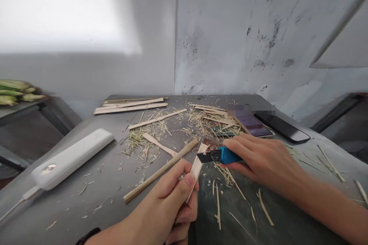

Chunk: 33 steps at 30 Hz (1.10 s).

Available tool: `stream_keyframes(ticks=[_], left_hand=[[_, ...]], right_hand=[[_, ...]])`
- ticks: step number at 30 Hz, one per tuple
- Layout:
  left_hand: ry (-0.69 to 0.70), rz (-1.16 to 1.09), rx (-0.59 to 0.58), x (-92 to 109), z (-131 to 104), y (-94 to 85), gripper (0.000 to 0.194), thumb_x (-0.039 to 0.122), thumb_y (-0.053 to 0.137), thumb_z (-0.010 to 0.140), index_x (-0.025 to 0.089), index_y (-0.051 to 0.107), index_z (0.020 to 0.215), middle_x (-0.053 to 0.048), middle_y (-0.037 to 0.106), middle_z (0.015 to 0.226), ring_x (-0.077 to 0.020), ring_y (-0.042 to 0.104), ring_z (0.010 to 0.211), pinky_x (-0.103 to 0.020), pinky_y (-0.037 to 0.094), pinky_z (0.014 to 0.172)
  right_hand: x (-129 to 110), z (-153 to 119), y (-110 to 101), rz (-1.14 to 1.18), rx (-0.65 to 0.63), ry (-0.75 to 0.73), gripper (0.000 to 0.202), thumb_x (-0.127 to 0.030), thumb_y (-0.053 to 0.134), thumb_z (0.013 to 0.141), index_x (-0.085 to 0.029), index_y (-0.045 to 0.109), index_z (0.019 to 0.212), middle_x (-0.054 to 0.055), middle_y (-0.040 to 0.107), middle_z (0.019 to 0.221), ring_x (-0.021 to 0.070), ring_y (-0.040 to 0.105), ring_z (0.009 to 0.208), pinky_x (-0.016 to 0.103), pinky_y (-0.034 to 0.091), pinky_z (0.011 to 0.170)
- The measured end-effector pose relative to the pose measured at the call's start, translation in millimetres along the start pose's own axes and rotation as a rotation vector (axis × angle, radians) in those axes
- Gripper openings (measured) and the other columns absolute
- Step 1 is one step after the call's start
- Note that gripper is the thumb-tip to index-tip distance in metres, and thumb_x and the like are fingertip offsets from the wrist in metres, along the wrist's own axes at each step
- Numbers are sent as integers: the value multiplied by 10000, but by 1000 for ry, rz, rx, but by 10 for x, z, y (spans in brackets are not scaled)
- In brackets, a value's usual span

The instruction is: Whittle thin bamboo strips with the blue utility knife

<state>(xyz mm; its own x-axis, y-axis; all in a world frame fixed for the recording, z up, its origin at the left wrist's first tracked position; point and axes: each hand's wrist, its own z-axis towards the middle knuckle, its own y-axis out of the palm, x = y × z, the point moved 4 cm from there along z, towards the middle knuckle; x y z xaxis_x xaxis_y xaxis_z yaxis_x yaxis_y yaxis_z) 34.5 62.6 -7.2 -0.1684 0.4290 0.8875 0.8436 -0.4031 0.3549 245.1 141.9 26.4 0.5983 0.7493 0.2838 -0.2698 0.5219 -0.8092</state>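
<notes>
My left hand (pixel 179 195) is closed round a flat pale strip of bamboo or wood (pixel 196 167), which slants up and away from me. The blue utility knife (pixel 228 155) sits in my right hand (pixel 255 157), fingers wrapped over its handle. Its dark blade lies against the strip near the upper end, just beyond my left thumb. Behind my left hand a round wooden stick (pixel 161 172) rests on the table. A carved, spoon-like pale piece (pixel 159 143) lies beyond that stick.
Shavings (pixel 138 138) litter the grey table (pixel 94 168). Pale strips (pixel 132 105) lie stacked at the back left. A white power bank (pixel 73 159) with a cable is on the left. Two phones, one lit (pixel 251 122) and one dark (pixel 283 126), lie at the back right.
</notes>
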Motion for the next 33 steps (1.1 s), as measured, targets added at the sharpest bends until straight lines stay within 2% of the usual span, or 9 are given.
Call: stream_keyframes(ticks=[3, 5, 9, 11, 15, 19, 21, 28, 33], left_hand=[[9, -11, 6, 39, -18, 8, 424, 642, 516, 1028, 270, 368, 889, 138, 383, 628, -13, 218, 348, -136, 261, 367], [7, 18, -18, 35, -35, 12, 427, 656, 516, 1023, 270, 384, 897, 134, 371, 615, -20, 215, 357, -147, 234, 369], [48, 201, -94, -15, -55, 21, 501, 740, 514, 985, 247, 458, 918, 113, 362, 583, -42, 245, 421, -167, 173, 373], [84, 197, -92, -28, -50, 16, 505, 752, 486, 990, 251, 452, 931, 116, 371, 586, -39, 223, 407, -180, 173, 375], [47, 59, -2, -29, -47, -15, 429, 700, 462, 1024, 281, 392, 961, 132, 366, 651, -31, 165, 389, -189, 167, 389], [32, 81, 35, 5, -70, -5, 401, 661, 440, 1045, 279, 368, 944, 123, 382, 690, -30, 201, 413, -188, 187, 420], [37, 94, 47, 19, -71, 2, 392, 651, 441, 1048, 281, 361, 948, 123, 382, 692, -33, 194, 418, -194, 179, 425], [7, 105, 84, 58, -76, 11, 414, 681, 459, 1024, 286, 356, 954, 127, 374, 671, -42, 199, 418, -203, 185, 425], [-36, 65, 71, 67, -80, 35, 487, 696, 568, 969, 274, 344, 873, 141, 307, 593, -38, 132, 414, -174, 134, 394]], right_hand=[[13, -1, -41, -84, 58, -34, 271, -449, 508, 1090, -189, 561, 1146, 36, 716, 895, 218, 701, 774, 322, 382, 600], [117, -23, -75, -124, 120, 25, 256, -443, 516, 1088, -199, 561, 1150, 43, 726, 895, 220, 707, 766, 314, 380, 585], [545, -121, -130, -203, 157, 400, 266, -459, 506, 1086, -210, 571, 1153, 110, 742, 900, 261, 720, 761, 309, 340, 525], [646, -148, -149, -177, 181, 482, 267, -453, 507, 1083, -201, 569, 1148, 119, 729, 835, 278, 711, 714, 320, 349, 519], [378, -78, -129, 42, 200, 298, 313, -504, 473, 1088, -220, 558, 1189, 66, 748, 880, 225, 709, 683, 309, 446, 571], [-34, -15, -64, 368, 45, 116, 270, -452, 453, 1102, -245, 525, 1260, 4, 757, 920, 168, 714, 711, 274, 487, 631], [-147, -16, -32, 484, -31, 51, 314, -489, 412, 1115, -243, 510, 1283, 7, 763, 957, 165, 722, 744, 274, 478, 632], [-190, -59, 101, 571, -158, 21, 446, -580, 266, 1123, -252, 543, 1244, -5, 743, 906, 177, 715, 759, 301, 420, 644], [-146, -44, 118, 492, -158, 12, 384, -540, 360, 1121, -228, 580, 1165, 1, 720, 869, 172, 690, 743, 300, 395, 628]])
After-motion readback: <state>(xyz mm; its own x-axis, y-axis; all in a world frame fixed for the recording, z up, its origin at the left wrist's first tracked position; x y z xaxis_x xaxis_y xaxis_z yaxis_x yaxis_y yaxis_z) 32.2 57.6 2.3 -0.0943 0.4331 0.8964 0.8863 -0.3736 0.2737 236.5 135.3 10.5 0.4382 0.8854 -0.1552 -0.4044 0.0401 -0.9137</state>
